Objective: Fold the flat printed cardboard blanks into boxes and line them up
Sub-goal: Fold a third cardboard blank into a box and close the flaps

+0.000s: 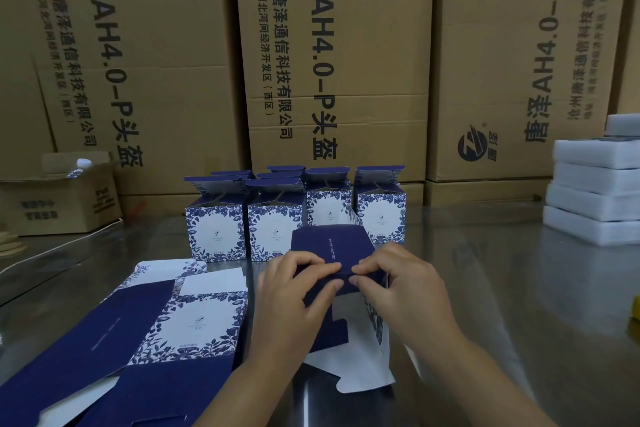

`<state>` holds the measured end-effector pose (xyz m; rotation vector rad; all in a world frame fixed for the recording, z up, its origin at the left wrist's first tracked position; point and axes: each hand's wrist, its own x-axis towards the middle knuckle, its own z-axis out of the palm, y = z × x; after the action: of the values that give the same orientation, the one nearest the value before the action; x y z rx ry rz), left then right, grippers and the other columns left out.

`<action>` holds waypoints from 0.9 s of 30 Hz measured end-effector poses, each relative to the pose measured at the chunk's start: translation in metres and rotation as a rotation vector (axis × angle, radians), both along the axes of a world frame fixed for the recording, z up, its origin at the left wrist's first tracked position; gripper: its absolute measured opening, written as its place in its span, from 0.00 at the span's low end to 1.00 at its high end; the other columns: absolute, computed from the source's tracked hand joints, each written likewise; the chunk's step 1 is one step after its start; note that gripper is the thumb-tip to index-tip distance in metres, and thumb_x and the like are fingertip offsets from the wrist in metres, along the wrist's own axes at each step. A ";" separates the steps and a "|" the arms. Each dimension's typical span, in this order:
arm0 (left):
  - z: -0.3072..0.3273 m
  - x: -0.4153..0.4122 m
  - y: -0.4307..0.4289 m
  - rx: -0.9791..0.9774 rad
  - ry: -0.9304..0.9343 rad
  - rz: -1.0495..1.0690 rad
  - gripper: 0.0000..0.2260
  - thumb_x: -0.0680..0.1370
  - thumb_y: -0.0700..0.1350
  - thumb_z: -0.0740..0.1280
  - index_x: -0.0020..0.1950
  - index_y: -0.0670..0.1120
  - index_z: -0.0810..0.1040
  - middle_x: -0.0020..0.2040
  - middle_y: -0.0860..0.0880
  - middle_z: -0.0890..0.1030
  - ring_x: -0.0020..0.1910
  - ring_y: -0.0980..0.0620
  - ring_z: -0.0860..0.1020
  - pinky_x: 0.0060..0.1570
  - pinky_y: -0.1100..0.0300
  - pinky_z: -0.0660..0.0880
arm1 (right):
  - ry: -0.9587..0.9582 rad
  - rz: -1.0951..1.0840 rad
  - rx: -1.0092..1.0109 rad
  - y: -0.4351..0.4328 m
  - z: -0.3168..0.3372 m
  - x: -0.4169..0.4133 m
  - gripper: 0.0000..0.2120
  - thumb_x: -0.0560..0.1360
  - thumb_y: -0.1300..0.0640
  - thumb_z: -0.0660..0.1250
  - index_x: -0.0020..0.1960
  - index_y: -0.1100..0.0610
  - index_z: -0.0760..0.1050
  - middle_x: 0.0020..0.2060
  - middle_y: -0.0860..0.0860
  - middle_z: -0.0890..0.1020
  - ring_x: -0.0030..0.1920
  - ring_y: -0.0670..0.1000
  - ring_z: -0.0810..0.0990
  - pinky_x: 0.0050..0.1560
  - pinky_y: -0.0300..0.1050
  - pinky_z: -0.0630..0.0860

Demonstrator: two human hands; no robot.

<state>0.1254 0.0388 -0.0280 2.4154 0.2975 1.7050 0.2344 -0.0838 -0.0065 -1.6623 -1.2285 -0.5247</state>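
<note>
Both the left hand (294, 291) and the right hand (394, 284) pinch a half-folded blue box (329, 243). Flat blanks (166, 326) lie at left. Finished boxes (298, 215) stand behind.

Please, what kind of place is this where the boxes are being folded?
Probably a warehouse or packing room: tall brown corrugated shipping cartons stand stacked behind a shiny metal worktable, folded blue-and-white printed boxes stand in rows on it, and flat printed cardboard blanks lie at the left.
</note>
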 end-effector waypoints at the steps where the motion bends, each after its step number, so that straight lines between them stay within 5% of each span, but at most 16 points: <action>1: 0.000 0.000 -0.001 0.005 -0.009 0.006 0.12 0.73 0.55 0.63 0.49 0.52 0.83 0.45 0.57 0.76 0.48 0.60 0.69 0.47 0.55 0.70 | -0.004 0.006 0.001 0.000 0.000 -0.001 0.05 0.67 0.58 0.76 0.41 0.51 0.82 0.37 0.36 0.76 0.41 0.40 0.77 0.40 0.33 0.72; 8: 0.002 0.000 -0.002 0.036 -0.030 0.027 0.11 0.74 0.54 0.64 0.45 0.53 0.84 0.43 0.57 0.78 0.45 0.60 0.72 0.49 0.54 0.68 | -0.046 0.028 0.004 -0.001 0.002 -0.004 0.05 0.67 0.58 0.76 0.41 0.52 0.82 0.38 0.41 0.78 0.39 0.42 0.77 0.37 0.39 0.74; 16: 0.004 -0.002 0.003 0.000 -0.029 0.013 0.10 0.73 0.54 0.65 0.45 0.53 0.84 0.42 0.58 0.78 0.45 0.61 0.72 0.51 0.57 0.65 | -0.016 0.024 -0.070 -0.002 0.002 -0.006 0.05 0.72 0.56 0.71 0.46 0.49 0.82 0.44 0.40 0.78 0.45 0.41 0.76 0.42 0.36 0.73; 23: 0.007 -0.005 0.006 0.023 -0.027 0.017 0.05 0.71 0.49 0.70 0.44 0.52 0.85 0.41 0.58 0.78 0.44 0.61 0.71 0.47 0.61 0.66 | 0.021 -0.061 -0.031 0.001 0.000 -0.003 0.05 0.69 0.57 0.75 0.44 0.50 0.83 0.44 0.40 0.81 0.36 0.30 0.72 0.36 0.25 0.65; 27: 0.005 -0.005 0.006 0.042 -0.022 0.026 0.05 0.71 0.48 0.70 0.45 0.52 0.85 0.42 0.58 0.78 0.44 0.60 0.71 0.47 0.62 0.66 | -0.018 -0.105 0.015 0.000 -0.001 -0.002 0.06 0.66 0.57 0.78 0.41 0.49 0.84 0.40 0.40 0.83 0.42 0.36 0.76 0.35 0.24 0.66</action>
<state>0.1207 0.0444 -0.0227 2.4304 0.2941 1.7653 0.2328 -0.0837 -0.0072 -1.7191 -1.1523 -0.6131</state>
